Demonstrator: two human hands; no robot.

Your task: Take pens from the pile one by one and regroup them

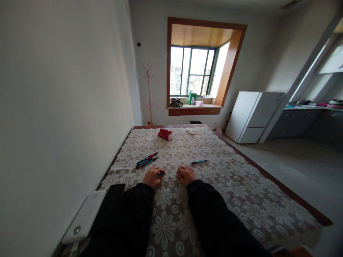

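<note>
The left hand (153, 177) and the right hand (186, 175) rest near each other on the desk (241, 185), which wears a flowered lace cloth. The left fingers are curled narrow around a dark pen (161, 174), whose tip pokes out toward the right hand; what the right fingers pinch — a cap, perhaps, or the pen's other part — is too small to tell.

The held pen lies roughly left-to-right, its long axis running from one hand toward the other. It looks light, stiff and smooth — likely to roll on a bare surface, though the lace should hold it. The middle of the barrel seems the natural place to take it.

A blue pen (198, 162) lies alone just beyond the right hand, pointing right and slightly far. A bundle of pens (146, 160) lies beyond the left hand, slanting far-right. Farther off sits a red case (165, 134); a white device (85, 216) lies at the near left edge.
</note>
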